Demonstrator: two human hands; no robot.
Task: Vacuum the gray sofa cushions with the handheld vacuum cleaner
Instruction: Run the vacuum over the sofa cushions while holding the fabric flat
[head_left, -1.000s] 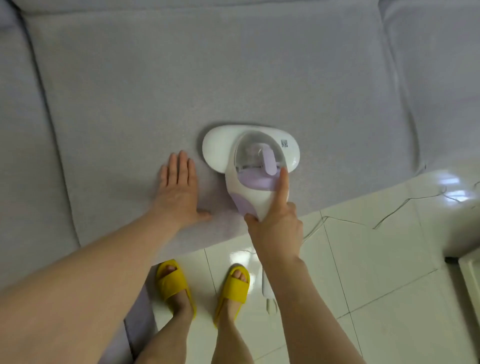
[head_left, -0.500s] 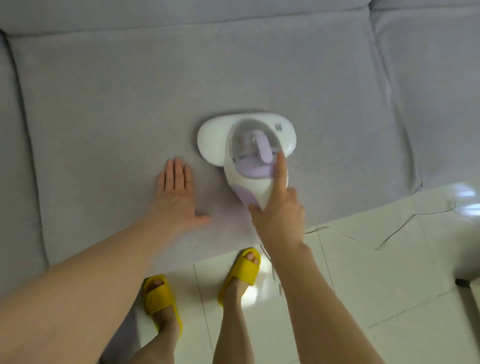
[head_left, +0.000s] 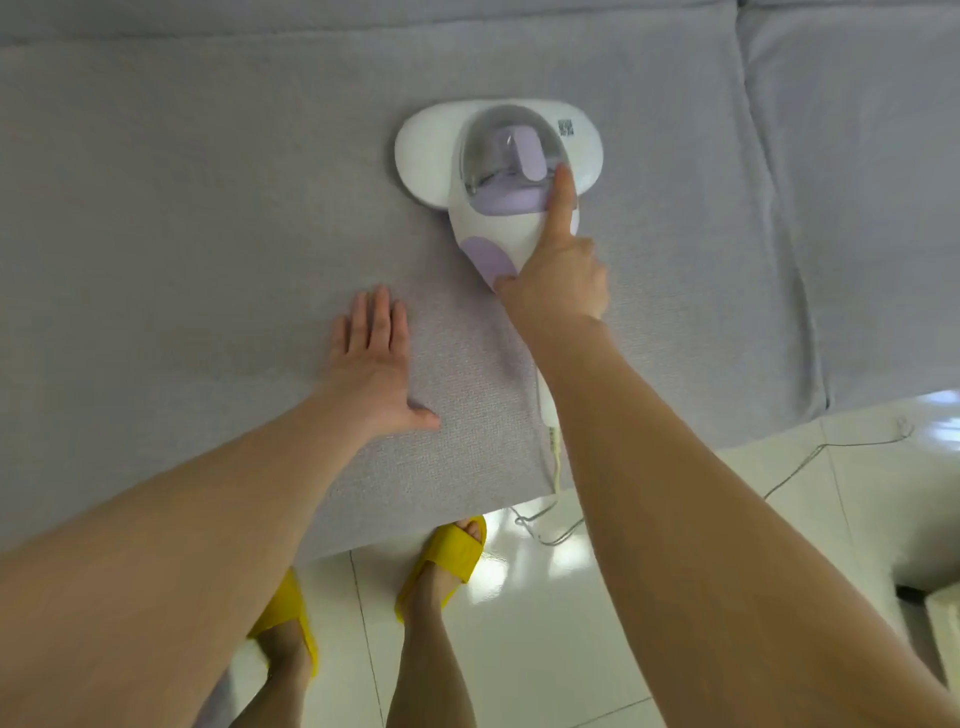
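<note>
On the gray sofa cushion (head_left: 208, 208), your right hand (head_left: 556, 280) grips the handheld vacuum cleaner (head_left: 498, 156) while your left hand (head_left: 371, 364) lies flat beside it.

The white and lilac vacuum sits on the far middle of the cushion, its wide head pointing away from you. Your right hand wraps the handle from the near side, index finger stretched forward along the clear dust cover. Your left hand rests palm down on the fabric, fingers straight and together, nearer and to the left, apart from the vacuum. A thin cord (head_left: 555, 457) trails off the cushion's near edge onto the white tiled floor (head_left: 545, 649), where your feet stand in yellow slippers (head_left: 452, 551).
</note>
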